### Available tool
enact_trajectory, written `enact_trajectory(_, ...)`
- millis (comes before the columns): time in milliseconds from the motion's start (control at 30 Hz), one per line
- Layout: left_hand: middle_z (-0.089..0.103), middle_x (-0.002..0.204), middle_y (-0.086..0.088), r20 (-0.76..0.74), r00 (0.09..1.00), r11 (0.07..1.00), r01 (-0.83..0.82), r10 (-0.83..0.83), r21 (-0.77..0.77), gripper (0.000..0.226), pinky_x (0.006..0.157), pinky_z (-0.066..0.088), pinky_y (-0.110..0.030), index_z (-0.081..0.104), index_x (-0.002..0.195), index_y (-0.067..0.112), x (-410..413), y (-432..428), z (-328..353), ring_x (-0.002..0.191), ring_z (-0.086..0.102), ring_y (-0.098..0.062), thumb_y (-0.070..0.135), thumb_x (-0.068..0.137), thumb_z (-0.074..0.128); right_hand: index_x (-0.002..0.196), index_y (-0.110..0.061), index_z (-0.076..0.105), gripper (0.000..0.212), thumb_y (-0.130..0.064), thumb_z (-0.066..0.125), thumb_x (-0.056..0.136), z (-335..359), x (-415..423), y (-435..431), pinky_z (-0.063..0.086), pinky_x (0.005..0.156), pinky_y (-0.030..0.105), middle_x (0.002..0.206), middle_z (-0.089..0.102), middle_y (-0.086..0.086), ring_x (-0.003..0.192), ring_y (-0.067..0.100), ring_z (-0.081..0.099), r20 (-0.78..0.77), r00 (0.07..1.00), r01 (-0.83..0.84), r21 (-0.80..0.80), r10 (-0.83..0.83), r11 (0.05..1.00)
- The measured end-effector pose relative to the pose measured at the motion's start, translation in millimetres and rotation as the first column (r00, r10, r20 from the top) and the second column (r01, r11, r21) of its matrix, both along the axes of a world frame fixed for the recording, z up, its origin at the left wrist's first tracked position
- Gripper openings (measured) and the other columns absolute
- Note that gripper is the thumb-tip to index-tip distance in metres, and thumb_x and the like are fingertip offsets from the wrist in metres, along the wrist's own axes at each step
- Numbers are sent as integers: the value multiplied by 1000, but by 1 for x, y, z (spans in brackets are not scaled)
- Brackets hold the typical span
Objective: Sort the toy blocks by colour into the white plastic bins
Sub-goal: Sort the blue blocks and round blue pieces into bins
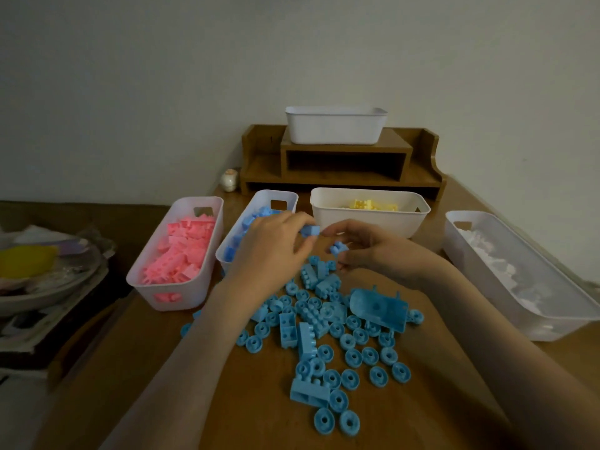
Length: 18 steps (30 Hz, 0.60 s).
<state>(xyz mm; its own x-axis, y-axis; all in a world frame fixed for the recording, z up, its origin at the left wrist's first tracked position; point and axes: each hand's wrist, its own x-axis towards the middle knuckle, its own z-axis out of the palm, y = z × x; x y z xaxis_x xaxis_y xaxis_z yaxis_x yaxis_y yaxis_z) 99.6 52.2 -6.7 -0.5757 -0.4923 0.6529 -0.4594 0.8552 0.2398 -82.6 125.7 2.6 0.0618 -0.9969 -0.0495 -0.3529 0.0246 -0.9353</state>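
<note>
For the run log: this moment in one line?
left hand: pinches blue block | right hand: holds small blue piece | loose blue pieces: on table | blue bin: partly filled

this looks like a room in a home. a wooden table (259, 417) stands by a plain wall (162, 76). a small wooden shelf (344, 151) and a little jar (229, 180) sit at the back. toy blocks (311, 323) lie on the table, with a messy pile (48, 280) beside it.
</note>
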Motion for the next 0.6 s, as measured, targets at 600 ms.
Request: enact_trajectory(600, 39, 140, 2, 816, 472, 873, -482, 333, -77, 43, 111, 6, -54, 45, 130, 45, 42, -62, 24, 136, 24, -26, 20, 96, 40, 118, -29, 56, 27, -31, 56, 91, -2, 84, -95, 26, 105, 46, 132, 43, 2, 126, 24, 32, -748, 649, -38, -213, -138, 976)
